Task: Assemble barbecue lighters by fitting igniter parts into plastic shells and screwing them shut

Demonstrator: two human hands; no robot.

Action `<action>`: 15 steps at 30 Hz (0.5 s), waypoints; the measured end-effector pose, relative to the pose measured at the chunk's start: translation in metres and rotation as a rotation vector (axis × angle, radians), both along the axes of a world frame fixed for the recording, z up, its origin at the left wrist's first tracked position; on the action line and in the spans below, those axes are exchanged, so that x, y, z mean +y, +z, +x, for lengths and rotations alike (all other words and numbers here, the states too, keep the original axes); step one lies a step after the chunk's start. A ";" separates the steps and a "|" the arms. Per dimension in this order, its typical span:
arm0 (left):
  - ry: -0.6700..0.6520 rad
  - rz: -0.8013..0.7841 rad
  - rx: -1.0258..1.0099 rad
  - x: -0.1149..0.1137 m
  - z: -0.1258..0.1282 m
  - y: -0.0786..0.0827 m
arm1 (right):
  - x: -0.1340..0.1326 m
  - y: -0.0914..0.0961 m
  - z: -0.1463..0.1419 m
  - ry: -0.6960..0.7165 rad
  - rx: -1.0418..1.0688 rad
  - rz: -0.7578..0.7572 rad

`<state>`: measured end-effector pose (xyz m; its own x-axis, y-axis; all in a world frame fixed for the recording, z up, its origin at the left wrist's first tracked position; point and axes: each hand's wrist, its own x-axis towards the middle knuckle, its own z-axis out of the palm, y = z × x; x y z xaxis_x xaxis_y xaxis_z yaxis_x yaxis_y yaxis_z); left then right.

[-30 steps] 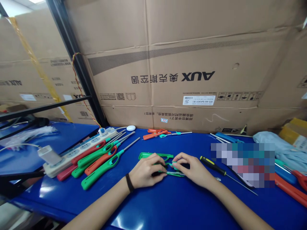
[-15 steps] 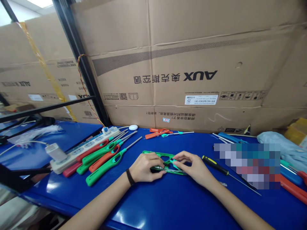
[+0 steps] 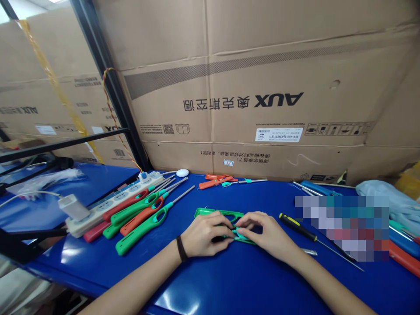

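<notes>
Green lighter casing halves (image 3: 205, 212) lie on the blue tabletop, partly covered by my hands. My left hand (image 3: 206, 234) is curled over the near half, its fingertips pressed together on the casing's inner parts. My right hand (image 3: 262, 229) pinches at a small teal part (image 3: 239, 235) by the casing's handle opening. The two sets of fingertips almost meet, and they hide most of the inner parts. A screwdriver (image 3: 297, 226) with a black and yellow handle lies to the right of my right hand. Under my right forearm, a small metal piece (image 3: 310, 252) partly shows.
Several long-necked lighters (image 3: 138, 236) lie at the left against a white power strip (image 3: 98, 214). Orange casing parts (image 3: 215, 183) sit at the back before a cardboard sheet (image 3: 229, 78). Blue and red lighter parts (image 3: 402, 256) lie at the right, beside a blurred patch.
My left hand has shifted right and its fingers have moved over the inner parts, closer to my right fingertips. The right hand stays at the casing. The camera view has shifted slightly.
</notes>
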<state>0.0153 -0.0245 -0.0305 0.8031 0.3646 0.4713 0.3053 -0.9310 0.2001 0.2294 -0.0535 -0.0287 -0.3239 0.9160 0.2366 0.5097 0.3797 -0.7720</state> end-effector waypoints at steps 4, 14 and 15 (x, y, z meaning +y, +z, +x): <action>-0.006 0.001 0.004 0.001 0.000 -0.002 | 0.000 -0.002 -0.001 0.004 -0.002 -0.039; -0.038 -0.029 -0.072 0.004 -0.001 -0.005 | -0.004 0.012 0.007 0.187 -0.136 0.045; -0.037 -0.034 -0.080 0.004 -0.001 -0.005 | -0.004 0.012 0.008 0.195 -0.133 0.031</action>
